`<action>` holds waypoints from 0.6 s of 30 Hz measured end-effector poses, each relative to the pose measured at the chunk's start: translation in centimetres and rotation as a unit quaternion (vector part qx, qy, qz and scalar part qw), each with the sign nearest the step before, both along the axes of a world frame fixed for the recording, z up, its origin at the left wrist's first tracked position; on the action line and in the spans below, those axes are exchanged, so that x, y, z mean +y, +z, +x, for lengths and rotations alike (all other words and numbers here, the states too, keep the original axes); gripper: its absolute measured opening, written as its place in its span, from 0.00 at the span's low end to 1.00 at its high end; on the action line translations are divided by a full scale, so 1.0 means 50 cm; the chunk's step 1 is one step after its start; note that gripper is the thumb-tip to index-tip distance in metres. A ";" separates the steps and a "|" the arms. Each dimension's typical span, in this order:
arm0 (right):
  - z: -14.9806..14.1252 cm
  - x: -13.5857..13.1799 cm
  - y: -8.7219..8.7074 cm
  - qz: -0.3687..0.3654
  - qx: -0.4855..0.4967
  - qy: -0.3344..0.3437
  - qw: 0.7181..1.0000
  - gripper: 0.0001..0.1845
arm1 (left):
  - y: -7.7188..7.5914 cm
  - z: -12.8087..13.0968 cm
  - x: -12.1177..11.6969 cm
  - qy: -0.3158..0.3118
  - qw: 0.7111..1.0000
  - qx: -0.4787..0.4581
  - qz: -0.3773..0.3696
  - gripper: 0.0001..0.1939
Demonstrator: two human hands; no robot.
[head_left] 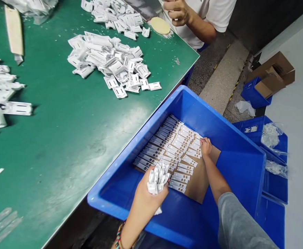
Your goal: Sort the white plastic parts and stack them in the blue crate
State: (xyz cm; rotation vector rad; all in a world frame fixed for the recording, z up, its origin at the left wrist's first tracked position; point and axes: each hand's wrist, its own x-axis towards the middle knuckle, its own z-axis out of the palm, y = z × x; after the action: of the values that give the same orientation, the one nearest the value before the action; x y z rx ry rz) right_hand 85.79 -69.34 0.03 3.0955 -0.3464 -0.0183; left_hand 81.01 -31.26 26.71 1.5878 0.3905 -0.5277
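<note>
The left hand (145,199) clutches a bundle of white plastic clips (158,178) in closed fingers; the right hand's (205,146) open fingers touch snug white rows (167,148) on brown cardboard (196,181) in a blue plastic crate (234,152).

1. Inside the blue crate (193,103), open room lies over the bare floor to the right of the cardboard sheet (196,181).
2. Rows of white strips (167,148) cover most of the sheet, with the right hand (205,147) at their far end.
3. The left hand (151,193) and its bunch of white pieces (158,178) block the near side of the rows.
4. The crate's raised rim stands between both hands and the green table (50,145).
5. On the table, a wide open stretch runs between the heap of white parts (107,62) and the loose parts (1,93) at the left.
6. A co-worker's hand (176,10) and a round pad (160,26) occupy the far corner.
</note>
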 end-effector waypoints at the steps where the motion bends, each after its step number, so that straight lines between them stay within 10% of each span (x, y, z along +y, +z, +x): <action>1: 0.000 0.001 -0.001 0.002 0.000 0.000 1.000 0.14 | 0.002 0.001 0.000 0.000 1.000 0.000 0.000 0.12; 18: -0.039 -0.021 0.001 0.009 -0.021 -0.023 0.999 0.17 | -0.012 -0.007 -0.001 -0.006 1.000 -0.014 0.012 0.12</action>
State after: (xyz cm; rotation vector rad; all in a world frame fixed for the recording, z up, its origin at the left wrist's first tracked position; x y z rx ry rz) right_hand 83.84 -70.39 0.07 3.1093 -0.4202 0.0436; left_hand 80.67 -31.33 26.09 1.6193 0.3675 -0.5098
